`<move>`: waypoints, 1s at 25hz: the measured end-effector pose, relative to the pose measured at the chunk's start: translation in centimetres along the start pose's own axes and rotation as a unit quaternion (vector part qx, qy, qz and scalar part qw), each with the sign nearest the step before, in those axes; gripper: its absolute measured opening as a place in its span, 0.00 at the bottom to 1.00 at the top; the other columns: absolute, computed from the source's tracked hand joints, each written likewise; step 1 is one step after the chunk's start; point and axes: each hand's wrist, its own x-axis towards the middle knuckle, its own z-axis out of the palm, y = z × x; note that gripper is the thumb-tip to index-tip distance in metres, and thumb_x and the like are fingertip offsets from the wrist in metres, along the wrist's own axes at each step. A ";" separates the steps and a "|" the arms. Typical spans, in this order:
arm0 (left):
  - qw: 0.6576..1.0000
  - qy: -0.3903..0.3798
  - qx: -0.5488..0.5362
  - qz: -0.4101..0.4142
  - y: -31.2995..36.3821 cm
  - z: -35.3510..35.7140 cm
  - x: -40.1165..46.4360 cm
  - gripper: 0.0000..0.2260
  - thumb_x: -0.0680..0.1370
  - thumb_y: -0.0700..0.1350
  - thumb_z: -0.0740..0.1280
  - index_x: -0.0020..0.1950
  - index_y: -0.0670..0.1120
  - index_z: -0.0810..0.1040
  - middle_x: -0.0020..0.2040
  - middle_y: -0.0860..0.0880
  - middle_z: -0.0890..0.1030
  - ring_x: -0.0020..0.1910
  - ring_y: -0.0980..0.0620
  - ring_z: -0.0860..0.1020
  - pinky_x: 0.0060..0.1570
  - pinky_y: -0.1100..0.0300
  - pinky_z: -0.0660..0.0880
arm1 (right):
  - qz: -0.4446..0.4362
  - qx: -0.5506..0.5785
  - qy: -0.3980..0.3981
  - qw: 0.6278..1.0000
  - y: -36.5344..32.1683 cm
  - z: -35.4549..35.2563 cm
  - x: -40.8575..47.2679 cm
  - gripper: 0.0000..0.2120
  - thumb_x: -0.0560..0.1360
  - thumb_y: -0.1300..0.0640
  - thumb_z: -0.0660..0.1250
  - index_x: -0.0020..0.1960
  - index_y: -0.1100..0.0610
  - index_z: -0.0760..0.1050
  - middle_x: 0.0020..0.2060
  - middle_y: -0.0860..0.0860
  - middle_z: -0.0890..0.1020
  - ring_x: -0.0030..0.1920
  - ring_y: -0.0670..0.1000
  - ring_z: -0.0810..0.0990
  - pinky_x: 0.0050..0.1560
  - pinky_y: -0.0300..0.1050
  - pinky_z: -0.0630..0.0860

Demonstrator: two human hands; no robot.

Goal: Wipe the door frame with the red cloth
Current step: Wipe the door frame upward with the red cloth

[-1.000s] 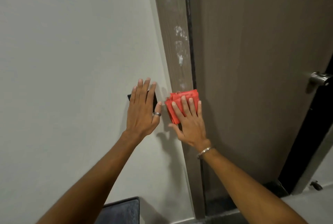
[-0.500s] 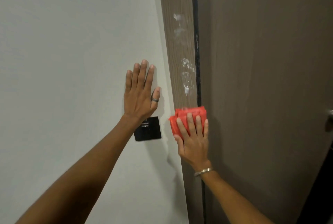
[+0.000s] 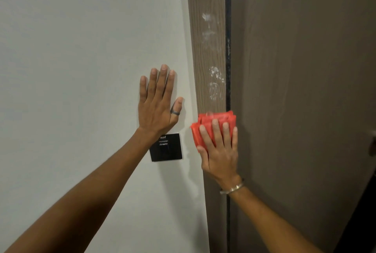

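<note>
A brown wood-grain door frame (image 3: 207,49) runs vertically between the white wall and the door, with white smudges on it above the cloth. My right hand (image 3: 220,151) presses a folded red cloth (image 3: 205,128) flat against the frame, fingers spread over it. My left hand (image 3: 157,106) lies flat and open on the wall left of the frame, a ring on the thumb.
A black square wall switch (image 3: 168,150) sits just below my left wrist. The brown door (image 3: 301,90) fills the right side, with a dark gap along the frame. A door handle's edge (image 3: 373,147) shows at far right.
Both hands have moved up: the left hand rose from over the black switch to above it, and the right hand slid the cloth up the frame toward the smudges.
</note>
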 end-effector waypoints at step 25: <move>0.999 0.031 -0.002 -0.022 -0.5 -2.2 10.5 0.34 0.84 0.60 0.55 0.85 0.46 0.49 0.86 0.42 0.51 0.85 0.41 0.48 0.83 0.45 0.39 | -0.002 -0.001 0.075 0.997 0.0 -2.8 15.3 0.32 0.84 0.41 0.56 0.84 0.47 0.51 0.85 0.54 0.51 0.85 0.61 0.48 0.83 0.67 0.50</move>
